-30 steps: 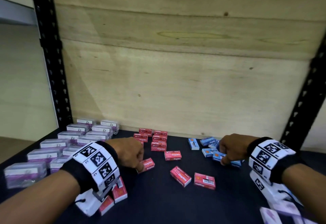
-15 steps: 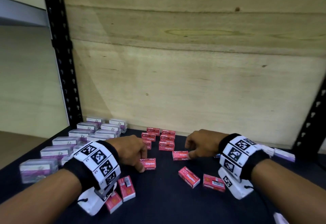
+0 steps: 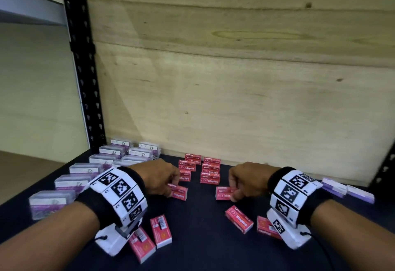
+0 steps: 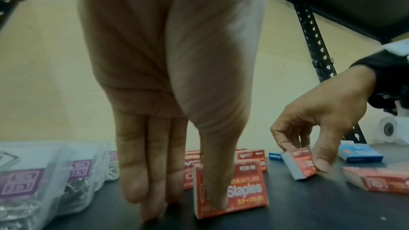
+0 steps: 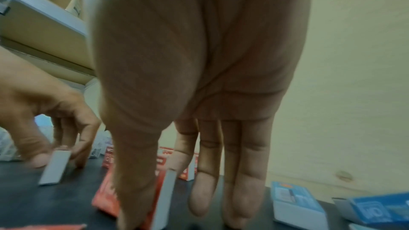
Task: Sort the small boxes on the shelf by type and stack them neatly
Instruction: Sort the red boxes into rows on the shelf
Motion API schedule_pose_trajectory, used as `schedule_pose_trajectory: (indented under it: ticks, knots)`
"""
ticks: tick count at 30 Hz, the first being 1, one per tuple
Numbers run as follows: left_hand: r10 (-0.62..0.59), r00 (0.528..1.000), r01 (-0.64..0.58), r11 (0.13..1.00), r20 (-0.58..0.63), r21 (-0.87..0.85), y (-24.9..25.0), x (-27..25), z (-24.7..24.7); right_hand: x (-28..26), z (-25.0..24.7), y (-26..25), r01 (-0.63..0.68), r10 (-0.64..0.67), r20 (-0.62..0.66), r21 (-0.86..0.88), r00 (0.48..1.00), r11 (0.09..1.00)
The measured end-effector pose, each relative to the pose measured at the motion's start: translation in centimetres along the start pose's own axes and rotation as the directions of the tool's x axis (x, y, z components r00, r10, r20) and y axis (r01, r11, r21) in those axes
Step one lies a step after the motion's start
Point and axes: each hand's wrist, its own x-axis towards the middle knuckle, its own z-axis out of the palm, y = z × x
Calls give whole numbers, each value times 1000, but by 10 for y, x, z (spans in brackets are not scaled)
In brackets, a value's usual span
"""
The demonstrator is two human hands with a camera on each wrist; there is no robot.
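Because the red staple stacks (image 3: 199,169) at the shelf's (image 3: 203,249) back edge are evidently being fed, one red box (image 3: 179,193) is pinched on edge by the left hand (image 3: 159,177) and another (image 3: 224,192) by the right hand (image 3: 245,180), mid-shelf before them.

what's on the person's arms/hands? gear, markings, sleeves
Bare hands, no gloves, forearms uncovered. Each wrist has a black band wrapped with white panels printed with black square codes, and under it a white block for the camera, with a thin black cord.
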Motion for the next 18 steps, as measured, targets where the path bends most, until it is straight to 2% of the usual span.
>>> schedule_pose_trajectory:
  ticks: [8, 18]
  knots:
    - [-18, 999, 21, 996, -31, 87, 2, 6, 1, 7, -2, -19, 60, -59, 9, -58, 998, 997]
    - [-27, 999, 29, 995, -16, 92, 3, 14, -1, 12, -2, -22, 73, -74, -11, -82, 997, 994]
